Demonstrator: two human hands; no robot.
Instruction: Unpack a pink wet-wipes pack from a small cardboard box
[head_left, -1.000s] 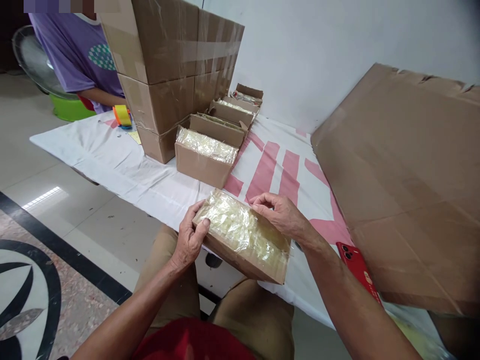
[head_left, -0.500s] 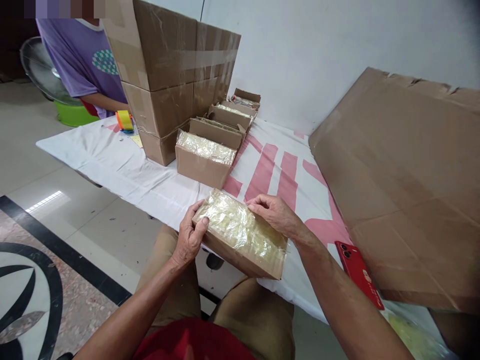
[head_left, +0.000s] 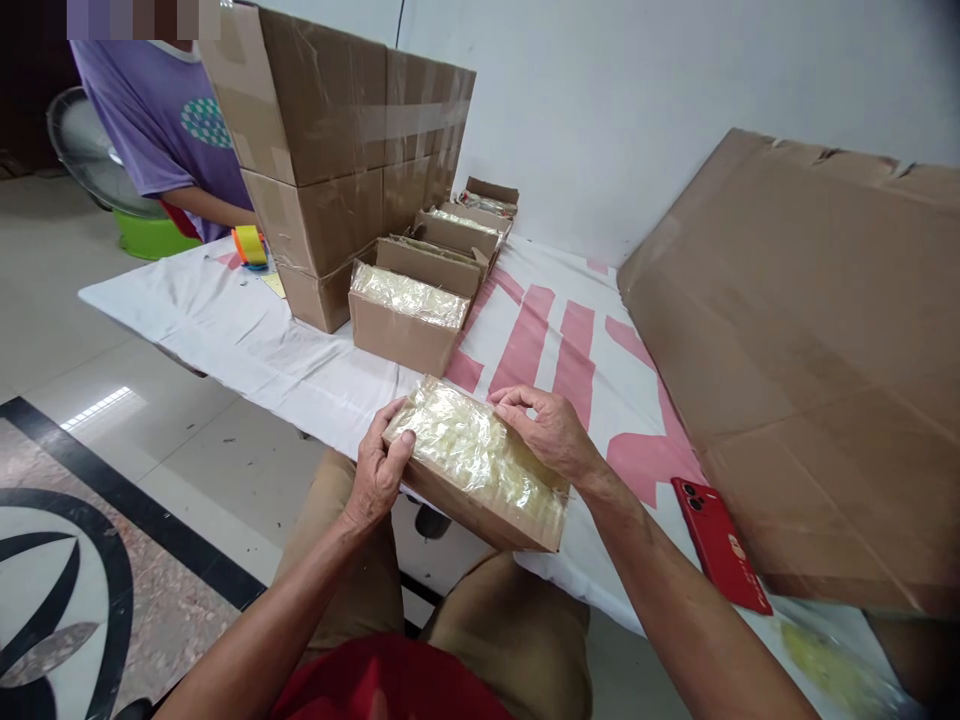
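I hold a small open cardboard box (head_left: 480,505) filled with a clear plastic bag of pale yellow pieces (head_left: 472,450), at the near edge of the table. My left hand (head_left: 379,470) grips the box's left end, thumb on the plastic. My right hand (head_left: 547,430) rests on the box's far side, fingers pinching at the plastic's upper edge. A row of similar filled boxes (head_left: 409,315) stands further back on the table.
White cloth with pink stripes (head_left: 247,330) covers the table. Stacked taped cartons (head_left: 337,150) stand at the back left, a large flat cardboard sheet (head_left: 810,340) leans at right, and a red phone (head_left: 720,545) lies beside it. A person in a purple shirt (head_left: 161,120) sits behind; a tape roll (head_left: 249,245) lies nearby.
The box and both hands have shifted slightly up and left in view. My grip is unchanged.
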